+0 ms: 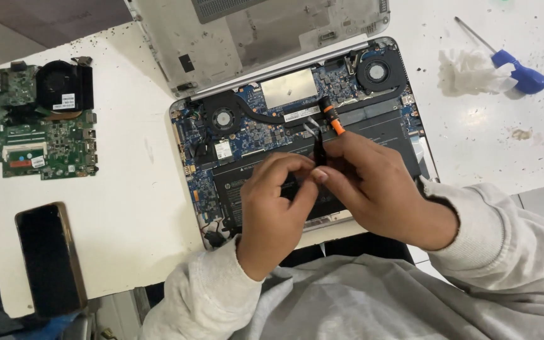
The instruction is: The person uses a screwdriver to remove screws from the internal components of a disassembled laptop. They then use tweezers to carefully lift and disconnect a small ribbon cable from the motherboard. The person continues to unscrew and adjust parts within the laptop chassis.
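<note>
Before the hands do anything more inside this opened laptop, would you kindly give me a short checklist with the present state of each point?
1. Bottom cover off and lying beyond the laptop: ok.
2. Both hands on the tool: left hand and right hand meet around the orange-and-black tool: ok.
3. Tool tip's contact with the board: hidden by the fingers, cannot tell.
4. Black battery disconnected: cannot tell.
5. Spare green circuit board and phone apart from the hands: ok.
6. Blue-handled screwdriver beside the white tissue, off the laptop: ok.
</note>
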